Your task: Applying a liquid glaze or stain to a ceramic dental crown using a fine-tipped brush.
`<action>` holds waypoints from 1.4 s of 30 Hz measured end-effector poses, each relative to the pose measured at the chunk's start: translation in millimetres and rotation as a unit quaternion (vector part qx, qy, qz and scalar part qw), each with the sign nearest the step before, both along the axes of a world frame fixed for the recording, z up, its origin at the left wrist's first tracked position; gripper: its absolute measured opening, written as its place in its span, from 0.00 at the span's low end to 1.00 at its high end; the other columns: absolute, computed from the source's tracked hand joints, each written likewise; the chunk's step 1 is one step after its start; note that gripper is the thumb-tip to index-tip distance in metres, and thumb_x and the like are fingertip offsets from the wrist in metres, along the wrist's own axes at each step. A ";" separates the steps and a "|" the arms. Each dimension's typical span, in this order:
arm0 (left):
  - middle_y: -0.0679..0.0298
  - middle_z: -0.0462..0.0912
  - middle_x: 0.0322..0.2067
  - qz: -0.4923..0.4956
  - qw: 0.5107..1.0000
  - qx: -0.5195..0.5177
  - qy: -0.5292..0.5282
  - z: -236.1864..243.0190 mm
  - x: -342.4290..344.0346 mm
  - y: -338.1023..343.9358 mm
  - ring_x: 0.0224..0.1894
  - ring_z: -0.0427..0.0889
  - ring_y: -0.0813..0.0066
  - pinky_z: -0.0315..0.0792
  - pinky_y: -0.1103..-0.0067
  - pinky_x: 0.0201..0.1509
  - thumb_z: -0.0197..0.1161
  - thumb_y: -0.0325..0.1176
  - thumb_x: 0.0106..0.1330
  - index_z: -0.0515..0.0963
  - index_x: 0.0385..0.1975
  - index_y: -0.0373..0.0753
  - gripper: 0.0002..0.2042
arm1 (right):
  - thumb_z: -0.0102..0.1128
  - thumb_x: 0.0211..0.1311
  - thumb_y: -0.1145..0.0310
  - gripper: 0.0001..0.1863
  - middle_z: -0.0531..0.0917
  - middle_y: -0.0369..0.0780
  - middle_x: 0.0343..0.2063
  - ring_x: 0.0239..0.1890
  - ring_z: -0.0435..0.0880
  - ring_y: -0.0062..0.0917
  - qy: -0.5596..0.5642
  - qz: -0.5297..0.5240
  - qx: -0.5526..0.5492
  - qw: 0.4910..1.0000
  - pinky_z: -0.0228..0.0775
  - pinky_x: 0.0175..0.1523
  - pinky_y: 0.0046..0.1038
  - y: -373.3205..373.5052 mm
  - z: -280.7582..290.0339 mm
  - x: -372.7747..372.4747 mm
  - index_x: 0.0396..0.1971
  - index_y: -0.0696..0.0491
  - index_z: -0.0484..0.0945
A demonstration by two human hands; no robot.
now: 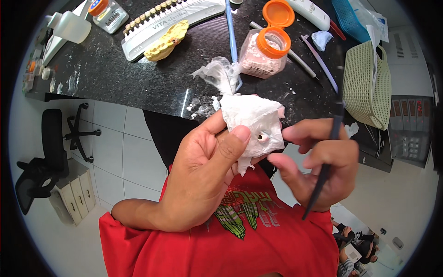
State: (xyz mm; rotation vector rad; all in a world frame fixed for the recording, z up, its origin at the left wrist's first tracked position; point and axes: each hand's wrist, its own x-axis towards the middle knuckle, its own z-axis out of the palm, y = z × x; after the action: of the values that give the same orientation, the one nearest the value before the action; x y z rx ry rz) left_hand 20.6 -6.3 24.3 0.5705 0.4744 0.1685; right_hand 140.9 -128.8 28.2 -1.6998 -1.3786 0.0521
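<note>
A crumpled white tissue (pixel 249 111) lies over the fingers of my left hand (pixel 196 171), pinned down by its thumb. On the tissue, just past the thumb tip, rests a small tooth-coloured dental crown (pixel 262 138) with a dark hollow facing up. My right hand (pixel 330 159) is close on the right, its thumb and index fingertips parted beside the tissue's edge. Held among its fingers is a long, thin black tool (pixel 321 184), slanting and blurred; its kind cannot be made out.
On the black speckled bench (pixel 138 87) stand an open orange-lidded powder jar (pixel 263 57), a tooth shade guide (pixel 170 27) and a yellow dental model (pixel 168 41). A plastic-wrapped blue stick (pixel 231 37) lies behind the tissue. A green basket (pixel 364 87) stands right; a chair (pixel 50 147) is left.
</note>
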 end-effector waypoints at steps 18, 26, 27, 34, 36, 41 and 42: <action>0.51 0.69 0.54 0.018 1.000 -0.014 0.001 0.3 -1.9 -3.0 0.56 0.71 0.67 0.65 0.72 0.61 0.51 0.30 0.67 0.53 0.61 0.28 0.26 | 0.73 0.38 0.79 0.18 0.80 0.45 0.28 0.28 0.82 0.30 0.054 -0.055 0.042 0.996 0.76 0.29 0.24 10.8 -9.6 -8.1 0.25 0.56 0.70; 0.51 0.69 0.54 -0.022 0.999 0.007 0.038 1.8 -4.4 -0.6 0.55 0.72 0.67 0.65 0.73 0.61 0.52 0.25 0.64 0.55 0.60 0.26 0.25 | 0.73 0.40 0.78 0.18 0.80 0.45 0.29 0.23 0.78 0.21 0.074 -0.055 0.068 0.993 0.74 0.27 0.20 10.1 -15.0 -6.6 0.27 0.56 0.69; 0.51 0.69 0.54 -0.023 0.999 0.006 0.038 1.0 -4.0 -0.6 0.55 0.72 0.67 0.65 0.73 0.61 0.52 0.25 0.64 0.55 0.60 0.26 0.25 | 0.73 0.40 0.78 0.18 0.80 0.45 0.29 0.22 0.78 0.21 0.082 -0.059 0.070 0.993 0.74 0.26 0.20 9.9 -15.0 -7.2 0.27 0.56 0.69; 0.51 0.71 0.52 -0.023 1.000 0.014 0.004 2.3 -2.2 -0.2 0.55 0.72 0.69 0.66 0.74 0.60 0.51 0.23 0.64 0.56 0.59 0.25 0.24 | 0.73 0.39 0.79 0.18 0.80 0.47 0.28 0.22 0.78 0.20 0.101 -0.069 0.084 0.989 0.72 0.25 0.19 10.5 -13.9 -6.3 0.25 0.55 0.69; 0.51 0.71 0.52 -0.014 1.000 0.005 0.005 2.8 -1.9 -0.6 0.55 0.72 0.69 0.66 0.75 0.60 0.51 0.23 0.64 0.56 0.59 0.26 0.24 | 0.73 0.39 0.79 0.17 0.80 0.47 0.28 0.22 0.78 0.21 0.103 -0.073 0.091 0.988 0.72 0.25 0.19 10.1 -16.0 -6.1 0.25 0.55 0.70; 0.51 0.70 0.52 -0.024 1.000 -0.011 0.013 2.5 -2.3 0.0 0.56 0.71 0.68 0.65 0.74 0.61 0.51 0.24 0.65 0.56 0.59 0.25 0.23 | 0.73 0.39 0.80 0.17 0.81 0.47 0.26 0.22 0.78 0.21 0.093 -0.070 0.096 0.989 0.72 0.25 0.19 10.0 -16.6 -4.4 0.25 0.56 0.70; 0.51 0.70 0.52 -0.023 1.000 -0.012 0.013 1.8 -2.4 0.2 0.56 0.71 0.68 0.65 0.74 0.61 0.51 0.24 0.65 0.56 0.59 0.25 0.23 | 0.72 0.39 0.80 0.17 0.81 0.47 0.26 0.22 0.78 0.21 0.090 -0.072 0.091 0.989 0.72 0.26 0.19 9.6 -17.1 -4.6 0.26 0.56 0.69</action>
State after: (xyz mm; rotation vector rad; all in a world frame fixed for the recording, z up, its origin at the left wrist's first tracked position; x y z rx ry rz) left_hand 18.3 -6.1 26.0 0.5597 0.4882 0.1122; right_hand 136.3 -119.2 11.1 -1.5952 -1.0900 -0.0029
